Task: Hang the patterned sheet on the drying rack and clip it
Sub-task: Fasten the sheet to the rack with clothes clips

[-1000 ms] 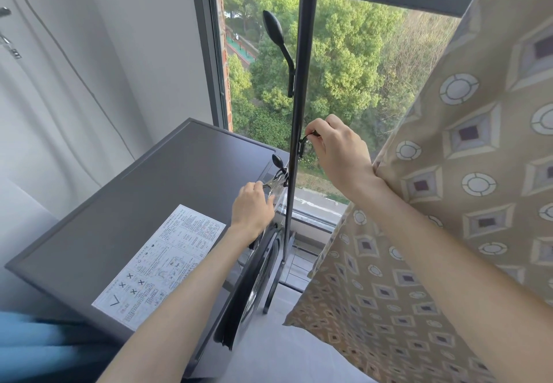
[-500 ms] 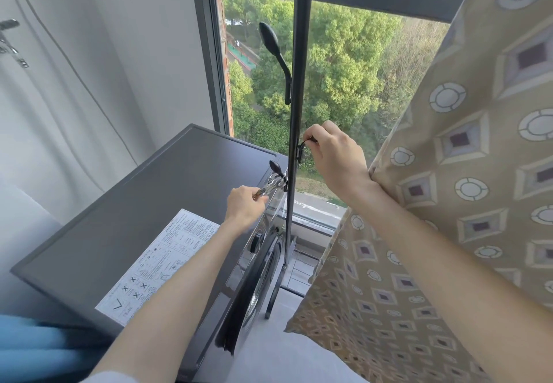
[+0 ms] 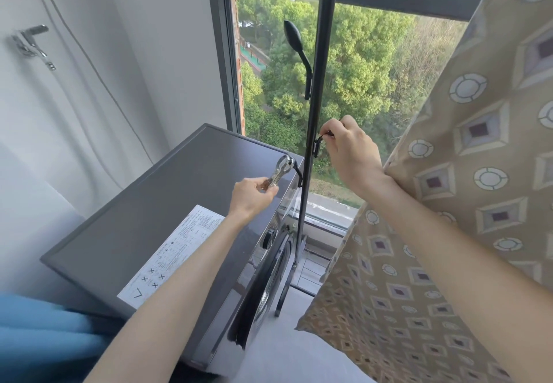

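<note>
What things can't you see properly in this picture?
- Head view: where the patterned sheet hangs from, cut off by the top edge.
- Head view: top of the rack pole, cut off likewise.
- Head view: end of the black hook, hidden in the right hand.
- Head view: print on the washer label, too small.

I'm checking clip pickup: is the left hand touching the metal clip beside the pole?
Touching. In the head view the left hand pinches the handle end of the metal clip; no gap shows.

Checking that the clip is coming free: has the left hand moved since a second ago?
Yes. The left hand, pinching the metal clip, has drawn leftward, away from the rack pole.
</note>
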The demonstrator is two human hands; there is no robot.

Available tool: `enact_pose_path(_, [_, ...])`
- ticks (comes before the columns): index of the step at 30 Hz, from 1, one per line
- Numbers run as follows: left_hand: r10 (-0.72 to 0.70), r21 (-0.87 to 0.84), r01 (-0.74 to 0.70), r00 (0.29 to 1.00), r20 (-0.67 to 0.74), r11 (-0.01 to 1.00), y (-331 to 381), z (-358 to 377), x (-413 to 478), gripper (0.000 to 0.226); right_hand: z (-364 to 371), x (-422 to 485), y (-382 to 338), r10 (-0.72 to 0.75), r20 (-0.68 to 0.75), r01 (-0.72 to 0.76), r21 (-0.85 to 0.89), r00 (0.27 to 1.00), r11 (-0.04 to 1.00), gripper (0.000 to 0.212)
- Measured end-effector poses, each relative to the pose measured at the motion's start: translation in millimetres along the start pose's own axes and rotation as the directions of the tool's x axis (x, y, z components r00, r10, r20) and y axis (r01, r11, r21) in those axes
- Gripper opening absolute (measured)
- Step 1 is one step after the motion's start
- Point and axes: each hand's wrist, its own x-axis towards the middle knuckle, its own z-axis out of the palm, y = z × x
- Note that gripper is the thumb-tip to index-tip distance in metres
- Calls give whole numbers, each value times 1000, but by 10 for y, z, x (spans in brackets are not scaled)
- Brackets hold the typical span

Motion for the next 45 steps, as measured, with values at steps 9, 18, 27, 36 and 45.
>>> enact_pose_path(9, [-135,-155,135,991,10,979,-36,1,-351,25,-59,-85,-69,-51,85,69,-229,995,971,59])
enact_pose_path(18, [-182,-396,152,982,-40,906,341,-122,-1179,39,-712,-701,-397,-300,93,286,139,949,948,33])
enact_pose_path(27, [62,-343,-60,998,-7,938,975,-176,-2469,40,-1641,-1545,-413,-55,327,-152,575,943,804,36])
enact_pose_path(36, [282,-292,-237,951,123,927,1591,-210,-3190,37,-2402,-2184,-307,-33,327,-227,722,944,653,25])
enact_pose_path(45, [590,-117,-595,804,-77,795,1916,-411,-3833,34,-3110,-2921,-271,22,316,-214,587,948,781,28])
